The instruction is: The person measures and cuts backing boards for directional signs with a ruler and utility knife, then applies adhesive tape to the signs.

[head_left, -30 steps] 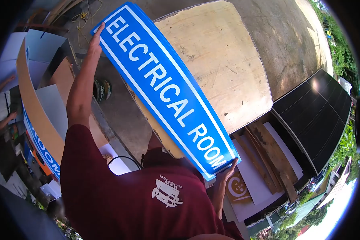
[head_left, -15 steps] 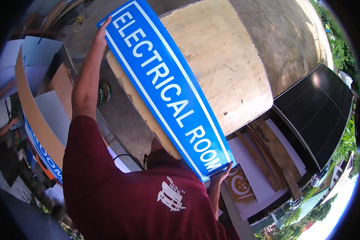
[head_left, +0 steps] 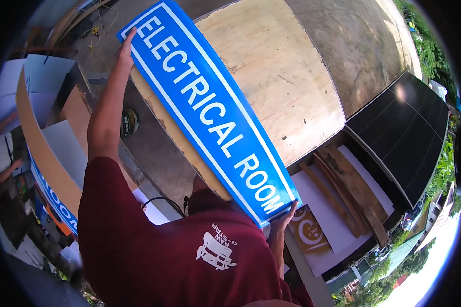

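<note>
ELECTRICAL ROOM sign [head_left: 205, 115], its white capitals and border bright on a blue face, slants between the two hands of a person in a maroon shirt [head_left: 164, 261], over a pale, worn board [head_left: 287, 87]; whether the two touch cannot be told. The left hand [head_left: 127, 48] grips the sign's long edge near the "E" end, a digit showing at the edge of the face. The right hand [head_left: 284, 217] holds the opposite end, below the last letters of "ROOM", fingertips curled up at the corner; its grip beneath the sign is hidden. Below the left hand, on the floor, stands a dark round container [head_left: 130, 123], and above and to the left of that hand lies a yellow cord [head_left: 95, 31]. Further left, a tall curved brown panel [head_left: 36, 128] rises in front of another blue sign [head_left: 54, 197], its visible letters ending in "OOM", while a co-worker's hand [head_left: 17, 163] shows at the far side. To the right of the right hand, rough wooden strips [head_left: 356, 192] lie across white sheets [head_left: 320, 217], and just below and right of its fingers is a brown piece with white markings [head_left: 309, 233]. Beyond the strips, farther from the right hand, a glossy black panel [head_left: 402, 135] catches the light.
</note>
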Demonstrator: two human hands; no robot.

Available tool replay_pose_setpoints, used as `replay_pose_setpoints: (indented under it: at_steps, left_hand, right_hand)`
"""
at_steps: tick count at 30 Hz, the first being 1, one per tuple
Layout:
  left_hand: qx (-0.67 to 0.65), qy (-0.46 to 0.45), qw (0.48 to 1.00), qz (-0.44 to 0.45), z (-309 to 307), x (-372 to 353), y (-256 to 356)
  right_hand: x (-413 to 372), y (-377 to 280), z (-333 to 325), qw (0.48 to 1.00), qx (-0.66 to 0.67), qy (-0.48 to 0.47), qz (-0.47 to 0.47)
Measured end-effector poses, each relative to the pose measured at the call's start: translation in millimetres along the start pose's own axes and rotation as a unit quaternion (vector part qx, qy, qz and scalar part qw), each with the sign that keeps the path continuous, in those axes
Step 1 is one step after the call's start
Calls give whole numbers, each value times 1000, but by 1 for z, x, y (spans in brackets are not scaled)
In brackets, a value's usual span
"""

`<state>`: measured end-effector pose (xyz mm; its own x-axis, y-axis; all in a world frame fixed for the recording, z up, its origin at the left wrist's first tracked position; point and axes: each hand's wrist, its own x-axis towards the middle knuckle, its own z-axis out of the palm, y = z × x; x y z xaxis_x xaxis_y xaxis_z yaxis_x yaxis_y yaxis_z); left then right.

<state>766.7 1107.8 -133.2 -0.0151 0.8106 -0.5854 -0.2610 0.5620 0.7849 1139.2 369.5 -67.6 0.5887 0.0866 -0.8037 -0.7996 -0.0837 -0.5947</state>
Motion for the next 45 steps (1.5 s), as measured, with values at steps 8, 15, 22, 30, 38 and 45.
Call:
replay_pose_setpoints:
  at_steps: [8,15,22,30,38,45]
  left_hand:
    - [33,-31,998,43,3,-4,6]
    - [36,-32,999,-14,8,-25,8]
    - [384,133,896,176,-1,-101,-16]
    - [450,210,759,421,45,-320,-158]
    - [439,158,805,367,57,-547,-331]
    - [367,94,915,139,0,-682,-383]
  right_hand:
    - [-19,-2,32,998,-20,45,-41]
    - [-9,-8,16,999,-29,-30,19]
    - [20,-54,-23,955,-288,-20,-64]
    - [137,-162,138,486,-589,-257,-592]
    - [123,-134,279,300,-747,-272,-527]
    - [100,-131,278,261,-767,-283,-513]
